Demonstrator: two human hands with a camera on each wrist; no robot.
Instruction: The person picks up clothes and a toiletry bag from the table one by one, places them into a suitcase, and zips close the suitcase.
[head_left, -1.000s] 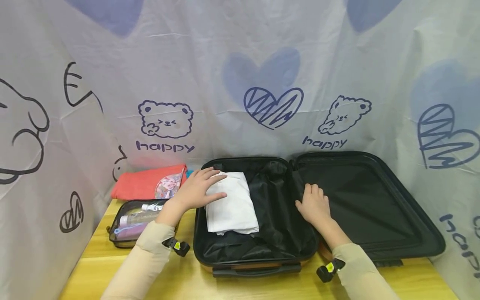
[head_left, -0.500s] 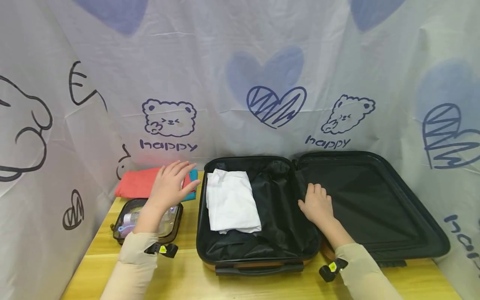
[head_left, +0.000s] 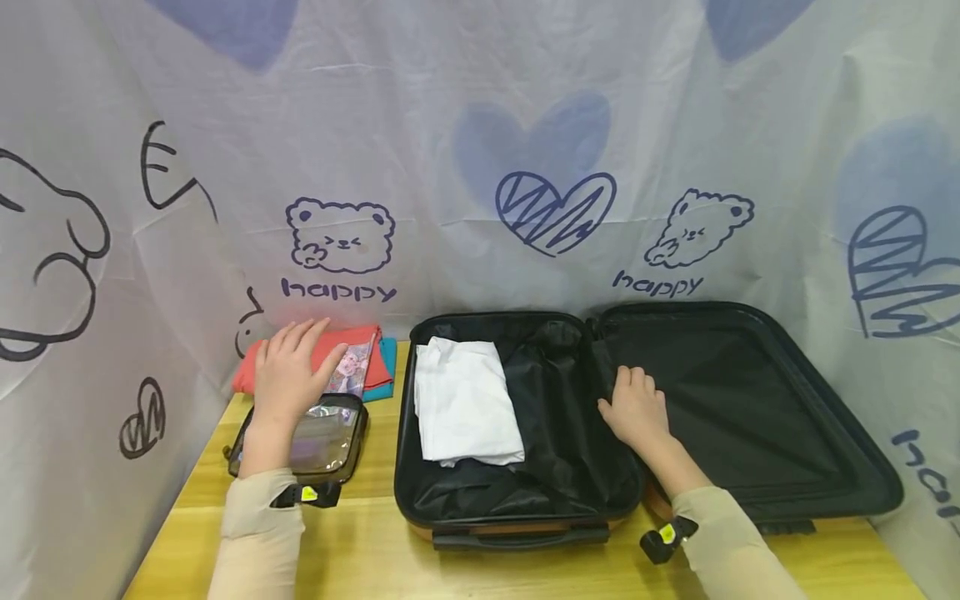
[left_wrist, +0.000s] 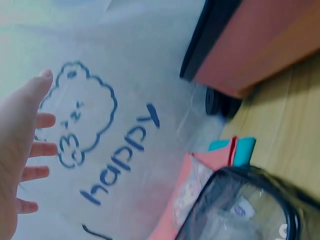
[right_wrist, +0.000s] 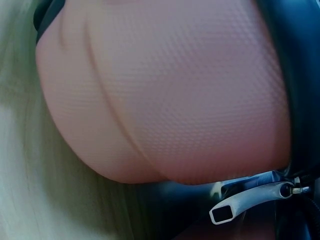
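My left hand [head_left: 288, 375], fingers spread and holding nothing, is over the left end of the clear black-edged pouch [head_left: 322, 437] and the folded red cloth [head_left: 360, 337]. In the left wrist view the hand [left_wrist: 17, 155] shows at the left edge, with the pouch [left_wrist: 250, 200] at the lower right. My right hand [head_left: 636, 408] rests at the inner edge of the open black suitcase [head_left: 517, 527], beside the hinge; its fingertips are bent over the lining there. A folded white cloth [head_left: 468, 404] lies in the left part of the suitcase.
The suitcase lid [head_left: 750, 400] lies open on the right. Teal cloth [head_left: 388, 367] shows beneath the red one. A printed curtain [head_left: 465, 267] hangs behind the wooden table [head_left: 375, 550]. In the right wrist view a metal zipper pull [right_wrist: 250, 200] hangs by the suitcase shell [right_wrist: 190, 100].
My left hand has moved left, from above the white cloth to over the pouch and red cloth. My right hand has stayed by the hinge.
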